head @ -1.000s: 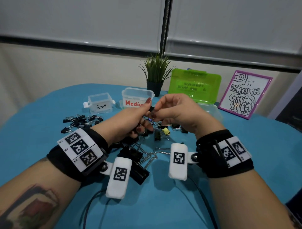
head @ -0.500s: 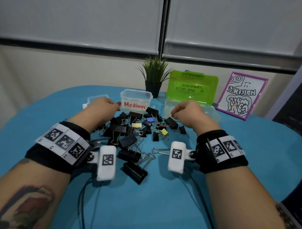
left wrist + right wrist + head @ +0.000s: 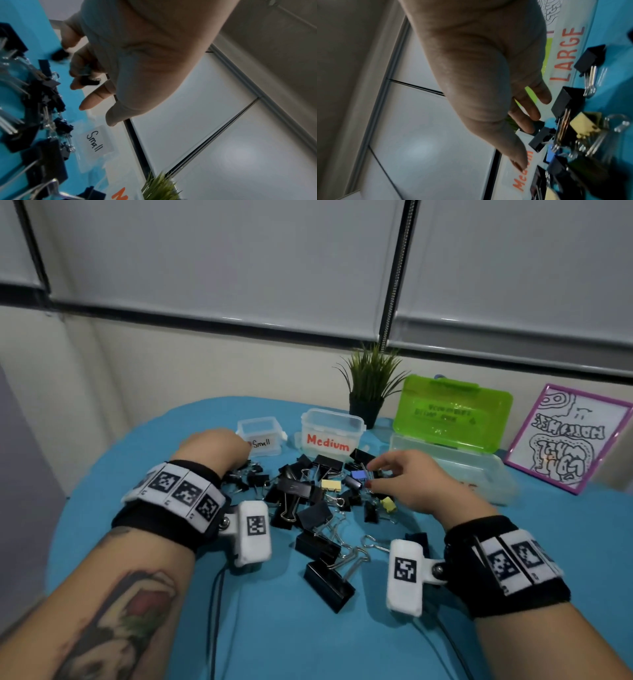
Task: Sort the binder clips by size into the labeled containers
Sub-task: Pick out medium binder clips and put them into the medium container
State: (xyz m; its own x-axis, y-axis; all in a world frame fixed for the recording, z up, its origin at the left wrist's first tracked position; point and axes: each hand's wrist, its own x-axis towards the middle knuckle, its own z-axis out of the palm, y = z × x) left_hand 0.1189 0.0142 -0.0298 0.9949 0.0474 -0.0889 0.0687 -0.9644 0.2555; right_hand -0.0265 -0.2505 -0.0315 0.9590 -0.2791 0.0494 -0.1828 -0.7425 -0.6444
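The left hand (image 3: 137, 56) pinches a small black clip (image 3: 89, 81), with the Small container (image 3: 262, 436) just right of that grip in the head view. The right hand (image 3: 414, 484), fingers loosely spread and holding nothing, hovers over the clip pile (image 3: 318, 498) at frame centre.

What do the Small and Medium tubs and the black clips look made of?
Small tub and Medium tub: likely clear, glossy plastic, since the table shows through their walls. Black clips: seemingly matte painted sheet metal bodies with shiny bare wire handles.
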